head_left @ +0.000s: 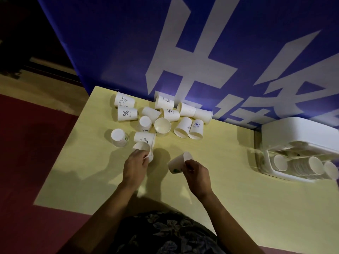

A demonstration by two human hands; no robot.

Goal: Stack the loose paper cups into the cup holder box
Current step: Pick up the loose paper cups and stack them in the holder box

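While both hands grip cups, left hand [136, 163] hides its cup [143, 146]; right hand [195, 171] pinches another cup [178, 163].

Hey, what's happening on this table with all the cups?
A person is tidying paper cups. The left hand grips one cup at the edge of the loose pile, and the right hand holds another cup above the yellow table. To the right, the white cup holder box lies open with rows of stacked cups already inside.
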